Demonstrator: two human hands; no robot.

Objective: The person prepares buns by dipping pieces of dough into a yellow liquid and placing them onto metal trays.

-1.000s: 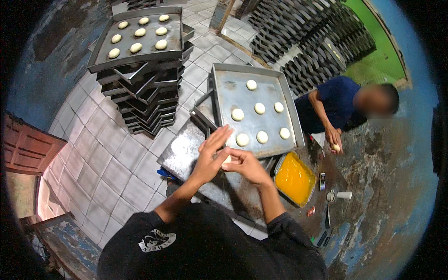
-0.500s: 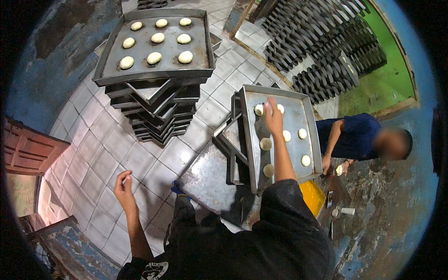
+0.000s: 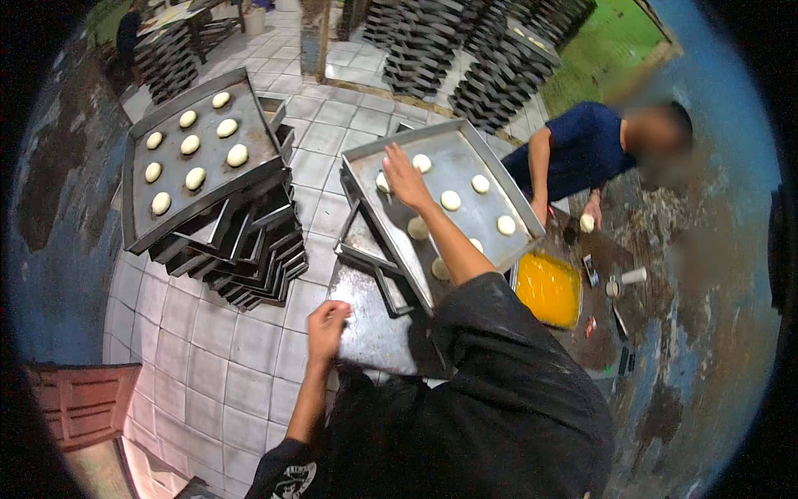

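Observation:
My right hand (image 3: 405, 176) reaches over a metal baking tray (image 3: 453, 150). Its fingers are stretched out beside a round dough ball (image 3: 383, 182) near the tray's left corner, hiding part of it. A second dough ball (image 3: 421, 164) lies just right of my fingertips, and several more sit farther right. Two dimmer pale rounds (image 3: 417, 228) lie along the near left side, partly shaded by my forearm. Away from the tray, my left hand (image 3: 326, 328) hangs with curled fingers and nothing visible in it, above a grey metal surface (image 3: 366, 303).
At the left, another tray (image 3: 208, 154) of dough balls tops a tall crisscross stack of trays (image 3: 258, 249). A co-worker (image 3: 578, 150) holds a dough ball (image 3: 588, 223) at the right. A yellow-filled container (image 3: 544, 291) stands by my right arm. More tray stacks (image 3: 420, 50) rise behind.
My view has turned, so both tray stacks sit differently in it. My right hand has come closer to the corner dough ball. My left hand is nearer to the right-hand stack.

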